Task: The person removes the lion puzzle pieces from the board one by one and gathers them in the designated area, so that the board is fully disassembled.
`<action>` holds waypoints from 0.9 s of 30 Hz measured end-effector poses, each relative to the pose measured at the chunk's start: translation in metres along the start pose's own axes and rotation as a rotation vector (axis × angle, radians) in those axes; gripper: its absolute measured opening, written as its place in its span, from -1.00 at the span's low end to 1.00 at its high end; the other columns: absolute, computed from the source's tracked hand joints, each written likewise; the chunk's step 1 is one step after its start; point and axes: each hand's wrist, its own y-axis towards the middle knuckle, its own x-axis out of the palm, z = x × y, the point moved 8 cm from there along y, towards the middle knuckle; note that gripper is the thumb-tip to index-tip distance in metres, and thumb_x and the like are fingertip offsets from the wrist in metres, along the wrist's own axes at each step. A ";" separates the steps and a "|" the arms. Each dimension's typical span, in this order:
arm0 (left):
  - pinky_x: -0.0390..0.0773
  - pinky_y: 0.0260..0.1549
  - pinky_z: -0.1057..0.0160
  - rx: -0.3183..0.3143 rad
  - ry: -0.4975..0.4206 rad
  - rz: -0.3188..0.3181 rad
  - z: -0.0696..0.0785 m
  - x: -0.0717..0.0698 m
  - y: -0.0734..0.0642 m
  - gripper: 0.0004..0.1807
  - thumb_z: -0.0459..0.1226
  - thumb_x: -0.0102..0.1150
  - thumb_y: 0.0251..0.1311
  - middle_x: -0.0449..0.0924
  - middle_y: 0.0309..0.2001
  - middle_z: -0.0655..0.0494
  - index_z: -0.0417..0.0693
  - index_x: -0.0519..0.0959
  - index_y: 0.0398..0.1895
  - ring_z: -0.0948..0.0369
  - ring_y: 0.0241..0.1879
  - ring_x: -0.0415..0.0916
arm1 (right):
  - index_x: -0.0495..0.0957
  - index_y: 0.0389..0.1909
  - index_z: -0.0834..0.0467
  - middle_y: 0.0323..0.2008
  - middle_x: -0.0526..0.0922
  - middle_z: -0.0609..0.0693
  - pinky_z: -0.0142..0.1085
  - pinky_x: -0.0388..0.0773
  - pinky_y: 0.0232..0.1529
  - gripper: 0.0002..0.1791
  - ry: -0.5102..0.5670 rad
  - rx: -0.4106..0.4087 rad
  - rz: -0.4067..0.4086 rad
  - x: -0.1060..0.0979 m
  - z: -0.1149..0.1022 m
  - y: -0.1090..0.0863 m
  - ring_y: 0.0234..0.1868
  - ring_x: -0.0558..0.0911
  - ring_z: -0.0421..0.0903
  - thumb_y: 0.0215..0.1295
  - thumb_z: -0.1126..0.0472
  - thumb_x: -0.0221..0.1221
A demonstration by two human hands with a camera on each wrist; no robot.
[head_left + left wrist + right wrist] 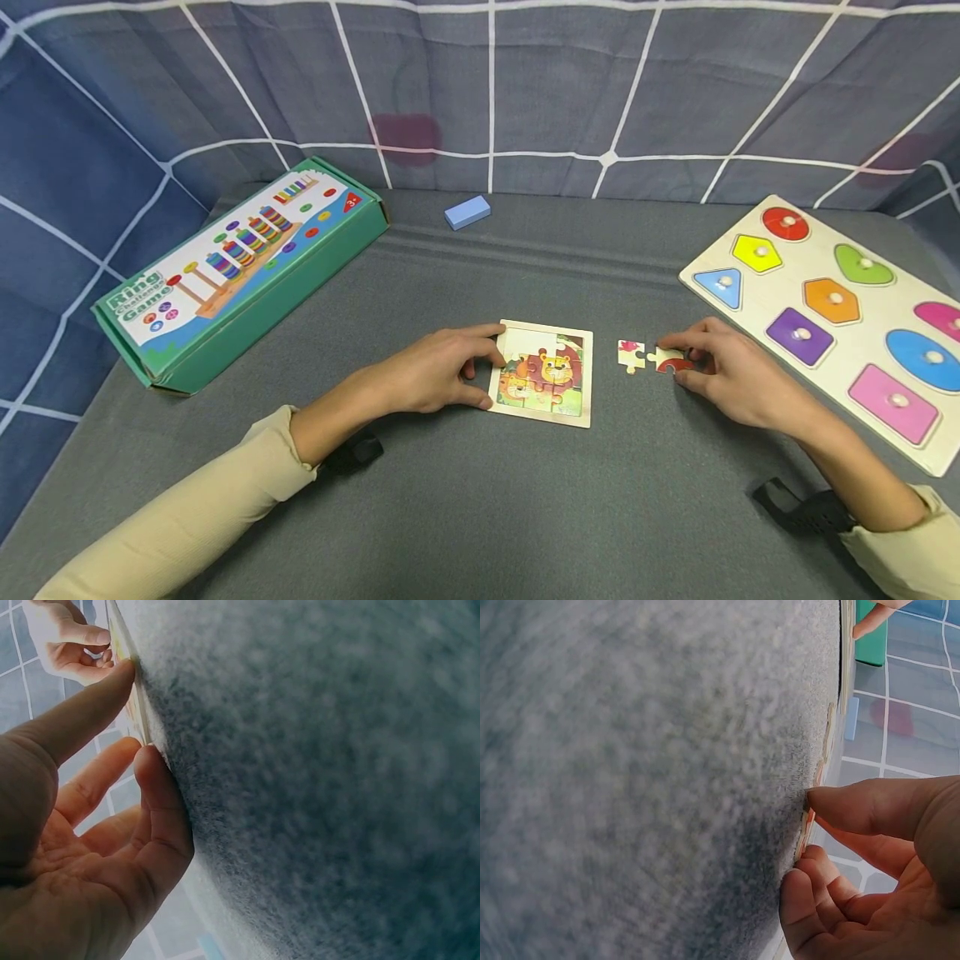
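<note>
A square wooden jigsaw puzzle [537, 421] with a lion picture lies on the grey cloth, its upper left part bare. My left hand [431, 368] grips the puzzle by its left side, thumb at the lower corner and index finger at the upper one. To the right, my right hand [738, 379] pinches a red and cream puzzle piece [670, 359] lying on the cloth. Beside that piece, toward the board, lies a second puzzle piece [631, 354] with a pink patch. In the right wrist view the thumb and fingertips are at the piece's edge.
A green Ring Challenge Game box [285, 283] lies at the left. A blue block [467, 213] sits at the back middle. On the right, a wooden shape board [795, 279] with knobbed coloured shapes lies close to the right hand. A checked curtain [547, 83] hangs behind.
</note>
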 end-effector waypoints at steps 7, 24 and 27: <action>0.44 -0.25 0.29 0.004 -0.005 -0.003 0.001 0.000 0.000 -0.57 -0.23 0.50 0.05 0.21 0.45 -0.12 -0.07 0.62 0.02 0.27 -0.29 0.42 | 0.62 0.02 0.30 -0.24 0.47 0.03 -0.35 0.32 -0.42 -0.60 0.000 -0.004 0.005 0.000 0.000 0.000 -0.34 0.36 -0.15 0.10 0.52 0.30; 0.44 -0.25 0.29 -0.004 -0.010 -0.013 -0.001 -0.001 -0.001 -0.58 -0.22 0.49 0.07 0.19 0.46 -0.10 -0.05 0.61 0.01 0.28 -0.30 0.42 | 0.64 0.03 0.18 -0.23 0.48 -0.02 -0.37 0.37 -0.38 -0.59 0.079 -0.059 0.049 0.003 -0.043 0.014 -0.35 0.40 -0.19 0.12 0.46 0.34; 0.44 -0.24 0.29 -0.006 -0.011 -0.019 0.000 0.000 -0.001 -0.58 -0.22 0.48 0.08 0.19 0.46 -0.09 -0.05 0.61 0.02 0.27 -0.29 0.43 | 0.65 0.02 0.18 -0.21 0.49 0.00 -0.35 0.39 -0.37 -0.61 0.093 -0.044 0.042 0.008 -0.054 0.018 -0.35 0.42 -0.15 0.14 0.42 0.35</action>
